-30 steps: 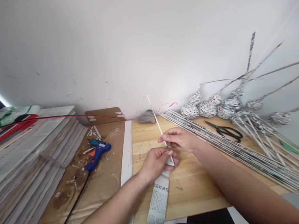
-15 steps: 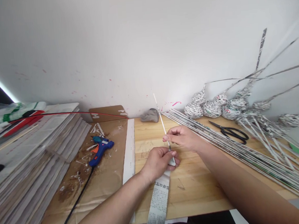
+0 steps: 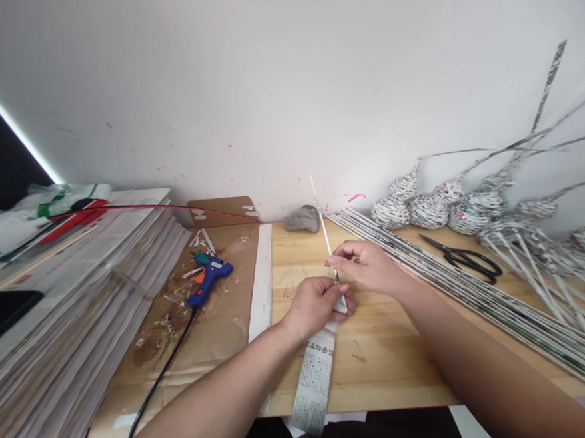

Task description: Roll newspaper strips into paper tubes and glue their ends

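A strip of printed newspaper (image 3: 314, 377) hangs down from my left hand (image 3: 319, 302) toward the table's front edge. My left thumb and fingers pinch it where it narrows into a thin rolled paper tube (image 3: 325, 233), which slants up and away. Just above, my right hand (image 3: 363, 265) has thumb and forefinger closed around the lower part of that tube. Both hands hover over the wooden tabletop (image 3: 382, 359), close together. Some of the left fingers are hidden behind the paper.
Finished paper tubes (image 3: 458, 294) lie in a long bundle on the right, beside black scissors (image 3: 466, 260) and woven paper gourd shapes (image 3: 427, 211). To the left are a blue glue gun (image 3: 209, 278) on cardboard and stacked newspaper (image 3: 139, 256). A grey cloth-like lump (image 3: 301, 219) sits by the wall.
The view has turned slightly left, so everything appears shifted to the right. Both hands keep nearly the same grip on the paper strip and tube.
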`<state>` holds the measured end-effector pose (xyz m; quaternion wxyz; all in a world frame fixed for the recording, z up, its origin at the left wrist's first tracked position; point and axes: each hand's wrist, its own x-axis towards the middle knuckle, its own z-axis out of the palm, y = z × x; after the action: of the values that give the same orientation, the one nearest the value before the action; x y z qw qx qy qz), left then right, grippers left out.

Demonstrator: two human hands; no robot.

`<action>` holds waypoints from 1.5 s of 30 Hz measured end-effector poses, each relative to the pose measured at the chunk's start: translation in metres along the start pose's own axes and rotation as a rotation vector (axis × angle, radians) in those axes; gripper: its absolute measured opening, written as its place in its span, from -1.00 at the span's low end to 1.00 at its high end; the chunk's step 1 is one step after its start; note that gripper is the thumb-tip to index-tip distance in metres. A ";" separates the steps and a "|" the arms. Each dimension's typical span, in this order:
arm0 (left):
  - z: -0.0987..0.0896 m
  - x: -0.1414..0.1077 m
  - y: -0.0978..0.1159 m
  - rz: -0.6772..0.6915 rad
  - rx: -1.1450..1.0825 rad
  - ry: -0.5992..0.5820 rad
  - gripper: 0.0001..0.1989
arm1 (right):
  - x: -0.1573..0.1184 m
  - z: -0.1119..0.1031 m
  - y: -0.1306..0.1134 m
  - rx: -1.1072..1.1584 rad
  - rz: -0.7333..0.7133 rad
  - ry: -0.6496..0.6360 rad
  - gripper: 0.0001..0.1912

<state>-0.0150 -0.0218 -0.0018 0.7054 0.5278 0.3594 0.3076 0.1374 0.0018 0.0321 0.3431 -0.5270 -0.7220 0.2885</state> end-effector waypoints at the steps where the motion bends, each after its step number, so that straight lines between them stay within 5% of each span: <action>1: 0.000 0.000 0.000 -0.003 -0.005 -0.006 -0.70 | 0.000 0.000 0.001 -0.001 0.004 -0.019 -0.67; 14: 0.002 -0.004 0.000 -0.048 0.017 -0.024 -0.69 | 0.003 -0.002 0.007 0.429 0.101 -0.155 -0.57; 28: 0.005 -0.008 0.000 -0.031 0.089 -0.048 -0.67 | 0.003 0.007 0.009 0.706 0.207 0.029 -0.63; 35: 0.005 -0.008 0.003 -0.121 -0.012 -0.071 -0.64 | 0.001 -0.009 0.010 0.774 0.211 -0.335 -0.66; 45: 0.006 -0.010 0.001 -0.123 -0.005 -0.113 -0.61 | 0.004 -0.002 0.011 0.856 0.262 -0.137 -0.65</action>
<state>-0.0157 -0.0324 0.0015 0.7437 0.5194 0.3499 0.2342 0.1441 0.0088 0.0252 0.4421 -0.4043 -0.4862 0.6362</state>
